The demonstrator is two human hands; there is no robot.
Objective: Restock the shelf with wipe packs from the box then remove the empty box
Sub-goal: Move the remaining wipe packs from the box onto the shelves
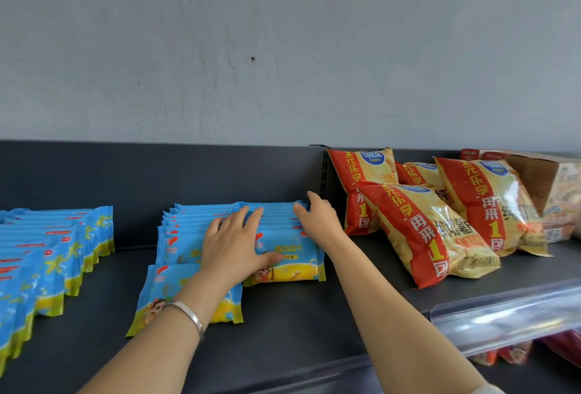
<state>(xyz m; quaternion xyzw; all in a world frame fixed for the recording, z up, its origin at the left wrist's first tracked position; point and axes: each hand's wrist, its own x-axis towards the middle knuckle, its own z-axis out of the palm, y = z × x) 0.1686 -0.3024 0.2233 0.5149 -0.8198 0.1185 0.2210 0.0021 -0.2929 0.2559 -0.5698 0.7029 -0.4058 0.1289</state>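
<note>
At frame centre, on the dark metal shelf (298, 324), a middle row of blue wipe packs (276, 217) standing on edge and leaning back toward the shelf's rear panel, 2 packs side by side at its front; just in front of it, at lower centre, 1 loose wipe pack (163, 286) lying flat, face up, partly under the left forearm; left hand (232, 246) laid palm down on the top edges of the middle row, fingers straight and spread, thumb stretched right across the face of the front-right pack, pressing and gripping nothing; on that wrist, a silver bangle (188, 315); right hand (319, 221) at the row's right rear corner, touching the packs, thumb on their top edges, forefinger straight and pointing toward the rear panel, no grip visible, remaining fingers hidden behind the hand; at the left edge of the frame, a second row of wipe packs (47, 255) in the same blue and yellow wrapper, standing on edge, well apart from the middle row; to the right, just beside the right hand, 4 red-and-yellow Copico crisp bags (424, 230) slumped against each other; behind them at far right, a printed carton (553, 192); along the shelf's front edge at lower right, a clear price rail (503, 315); beneath it, blurred red packets (515, 352) on a lower level; across the upper half, a grey wall (283, 48).
</note>
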